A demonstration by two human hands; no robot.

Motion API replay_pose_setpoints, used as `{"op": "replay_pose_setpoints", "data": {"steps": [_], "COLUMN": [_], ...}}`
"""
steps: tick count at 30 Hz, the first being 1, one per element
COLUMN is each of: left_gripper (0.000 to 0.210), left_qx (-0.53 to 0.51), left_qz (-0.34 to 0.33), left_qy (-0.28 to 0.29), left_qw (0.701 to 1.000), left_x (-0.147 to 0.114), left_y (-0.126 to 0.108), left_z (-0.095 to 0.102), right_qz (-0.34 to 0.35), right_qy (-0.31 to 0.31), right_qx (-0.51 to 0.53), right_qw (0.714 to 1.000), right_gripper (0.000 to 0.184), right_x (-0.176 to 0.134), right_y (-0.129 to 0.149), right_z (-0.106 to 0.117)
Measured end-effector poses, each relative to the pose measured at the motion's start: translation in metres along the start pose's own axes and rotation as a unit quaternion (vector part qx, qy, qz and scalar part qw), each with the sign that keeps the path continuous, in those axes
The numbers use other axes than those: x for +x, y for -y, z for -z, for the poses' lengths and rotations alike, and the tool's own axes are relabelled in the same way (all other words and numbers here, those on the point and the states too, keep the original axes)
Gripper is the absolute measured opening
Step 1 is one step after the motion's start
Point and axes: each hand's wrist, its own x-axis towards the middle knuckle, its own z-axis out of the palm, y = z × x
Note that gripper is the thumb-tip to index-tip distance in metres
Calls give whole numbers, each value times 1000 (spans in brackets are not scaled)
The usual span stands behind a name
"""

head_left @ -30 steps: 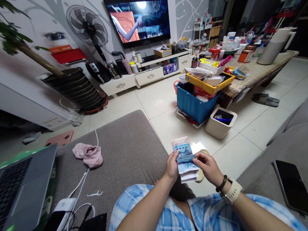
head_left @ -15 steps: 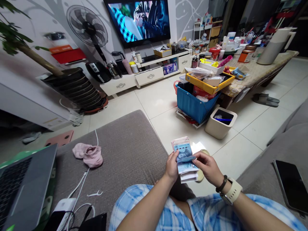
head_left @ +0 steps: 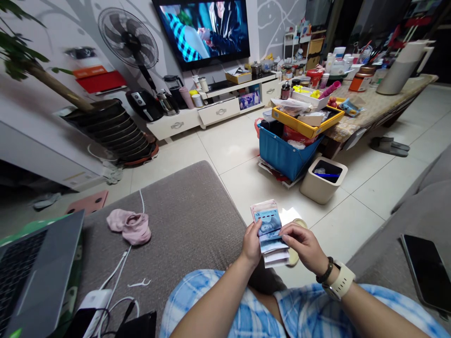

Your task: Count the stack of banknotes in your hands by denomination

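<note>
A small stack of banknotes (head_left: pixel 269 226), blue ones over pinkish ones, is held above my lap. My left hand (head_left: pixel 252 244) grips the stack along its left side, thumb lying on top of the notes. With its fingers pinched, my right hand (head_left: pixel 306 246) holds the edge of a blue banknote (head_left: pixel 273 236) that is folded or bent up across the middle. Whitish lower ends of more notes stick out below. A watch (head_left: pixel 338 280) with a pale strap and a dark bracelet are on my right wrist. Part of the stack is hidden by my fingers.
A grey couch section (head_left: pixel 183 220) at left bears a pink cloth item (head_left: pixel 130 227), cables and a laptop (head_left: pixel 38 277). A phone (head_left: pixel 428 270) lies at right. Ahead stand a beige bin (head_left: pixel 320 185), a blue crate (head_left: pixel 285 155) and a cluttered table (head_left: pixel 373 105).
My right fingers have shifted slightly left and the blue note's bent edge has moved with them, lying lower over the stack. My left hand stays nearly still.
</note>
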Motion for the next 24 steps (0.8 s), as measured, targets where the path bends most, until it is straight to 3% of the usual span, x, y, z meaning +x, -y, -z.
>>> {"op": "replay_pose_setpoints", "data": {"steps": [14,18,24], "left_gripper": [24,25,27], "left_qx": [-6,-9,2], "left_qz": [-22,-24,6], "left_qy": [4,11,44], "left_qw": [1000,1000,999], "left_x": [3,2,1], "left_y": [3,4,6], "left_z": [2,1,3], "right_qz": [8,-20,-80], "right_qy": [8,15,-56], "right_qx": [-7,-4,-30], "right_qw": [1000,1000,995], "right_gripper": [25,29,23], "right_x": [1,1,1], "right_y": [4,2,-8], "right_z": [1,-1,-2]}}
